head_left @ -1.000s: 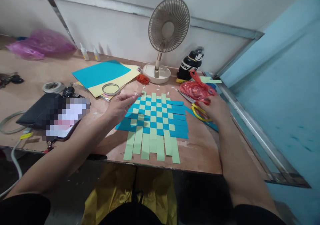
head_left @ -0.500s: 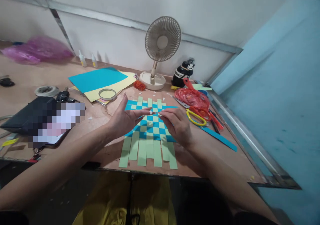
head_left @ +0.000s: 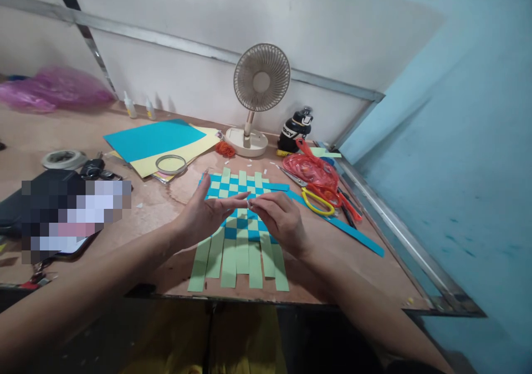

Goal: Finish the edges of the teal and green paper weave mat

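My left hand [head_left: 203, 210] is held above a woven paper mat [head_left: 236, 219], its thumb raised and its fingers stretched toward the right. A small white piece [head_left: 249, 203], which looks like tape, is at its fingertip. The thumb and fingers of my right hand [head_left: 282, 219] pinch at this white piece, touching the left fingertip. The mat is a checkerboard of blue and pale green paper strips. Its long green ends hang toward the table's front edge, and both hands hide part of the weave.
Yellow-handled scissors [head_left: 318, 201], a blue strip [head_left: 357, 235] and a red plastic bag [head_left: 311, 169] lie to the right. Behind stand a fan [head_left: 261, 80] and a black bottle [head_left: 295, 130]. Blue sheet [head_left: 153, 138], tape roll [head_left: 171, 164] and phone [head_left: 77, 244] are left.
My right fingers have closed in on the left fingertip and now meet it at the white piece. The whole view has shifted slightly; the mat stays on the table.
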A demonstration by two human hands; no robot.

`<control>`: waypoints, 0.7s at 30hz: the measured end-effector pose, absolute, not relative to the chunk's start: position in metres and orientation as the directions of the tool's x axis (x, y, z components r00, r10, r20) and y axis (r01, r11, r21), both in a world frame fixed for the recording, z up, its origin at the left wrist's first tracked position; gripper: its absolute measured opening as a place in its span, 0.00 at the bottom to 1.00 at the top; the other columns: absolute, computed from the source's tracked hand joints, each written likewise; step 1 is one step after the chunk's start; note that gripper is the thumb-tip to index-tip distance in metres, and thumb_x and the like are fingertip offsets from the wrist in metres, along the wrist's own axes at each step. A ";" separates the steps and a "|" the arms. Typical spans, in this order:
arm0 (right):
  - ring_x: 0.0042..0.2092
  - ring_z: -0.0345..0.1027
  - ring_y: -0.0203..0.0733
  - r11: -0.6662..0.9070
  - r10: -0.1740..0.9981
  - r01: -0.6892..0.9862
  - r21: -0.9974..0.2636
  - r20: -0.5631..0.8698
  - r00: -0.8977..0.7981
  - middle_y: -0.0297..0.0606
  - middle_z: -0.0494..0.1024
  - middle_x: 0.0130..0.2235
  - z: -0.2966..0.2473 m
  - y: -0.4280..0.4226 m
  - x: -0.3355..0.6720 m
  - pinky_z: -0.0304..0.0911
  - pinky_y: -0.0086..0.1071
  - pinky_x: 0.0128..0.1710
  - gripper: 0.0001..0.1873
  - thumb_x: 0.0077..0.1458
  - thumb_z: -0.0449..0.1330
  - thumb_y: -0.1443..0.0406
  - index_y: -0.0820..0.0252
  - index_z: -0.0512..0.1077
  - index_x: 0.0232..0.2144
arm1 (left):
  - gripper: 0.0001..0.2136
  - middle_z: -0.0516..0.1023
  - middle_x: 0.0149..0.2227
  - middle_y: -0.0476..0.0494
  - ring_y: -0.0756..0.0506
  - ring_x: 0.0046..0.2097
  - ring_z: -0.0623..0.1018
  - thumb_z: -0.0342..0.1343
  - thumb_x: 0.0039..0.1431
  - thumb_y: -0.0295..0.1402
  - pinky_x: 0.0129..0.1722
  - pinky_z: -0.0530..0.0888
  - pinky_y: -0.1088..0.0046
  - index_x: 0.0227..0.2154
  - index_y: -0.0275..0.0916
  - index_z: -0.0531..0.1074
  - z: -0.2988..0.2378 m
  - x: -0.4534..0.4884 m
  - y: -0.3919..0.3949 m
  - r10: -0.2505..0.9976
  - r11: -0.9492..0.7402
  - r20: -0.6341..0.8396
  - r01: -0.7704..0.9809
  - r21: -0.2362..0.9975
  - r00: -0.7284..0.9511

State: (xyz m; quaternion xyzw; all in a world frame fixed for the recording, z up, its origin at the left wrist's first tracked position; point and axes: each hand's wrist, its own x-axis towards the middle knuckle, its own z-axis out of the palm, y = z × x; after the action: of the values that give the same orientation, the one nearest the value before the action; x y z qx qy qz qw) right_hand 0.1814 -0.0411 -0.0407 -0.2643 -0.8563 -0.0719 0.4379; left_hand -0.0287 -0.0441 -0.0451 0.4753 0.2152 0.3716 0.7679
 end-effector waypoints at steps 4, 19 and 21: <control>0.40 0.71 0.41 0.843 0.454 0.501 -0.196 0.758 -0.468 0.39 0.77 0.37 -0.039 -0.042 0.181 0.68 0.36 0.41 0.05 0.60 0.59 0.66 0.57 0.73 0.39 | 0.44 0.72 0.58 0.48 0.41 0.70 0.43 0.22 0.57 0.63 0.67 0.38 0.58 0.38 0.42 0.81 -0.047 -0.028 -0.045 0.774 0.268 0.037 -0.382 0.884 0.632; 0.33 0.71 0.38 0.832 0.541 0.475 -0.286 0.608 -0.581 0.37 0.77 0.30 -0.042 -0.045 0.181 0.64 0.30 0.34 0.14 0.66 0.50 0.59 0.59 0.71 0.34 | 0.41 0.71 0.59 0.49 0.41 0.70 0.45 0.23 0.60 0.61 0.67 0.33 0.57 0.39 0.45 0.81 -0.044 -0.024 -0.054 0.726 0.225 0.117 -0.396 0.890 0.678; 0.35 0.72 0.38 0.817 0.568 0.485 -0.314 0.588 -0.576 0.37 0.79 0.32 -0.042 -0.040 0.183 0.65 0.30 0.35 0.13 0.66 0.50 0.58 0.58 0.71 0.37 | 0.42 0.71 0.58 0.48 0.41 0.70 0.45 0.23 0.58 0.63 0.67 0.35 0.58 0.39 0.43 0.81 -0.047 -0.023 -0.052 0.732 0.280 0.097 -0.428 0.859 0.674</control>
State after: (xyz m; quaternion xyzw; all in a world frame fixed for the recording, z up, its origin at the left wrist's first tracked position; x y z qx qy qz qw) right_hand 0.1826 -0.0405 -0.0425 -0.2970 -0.8858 0.0592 0.3517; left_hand -0.0225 -0.0522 -0.0474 0.4722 0.1611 0.3701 0.7836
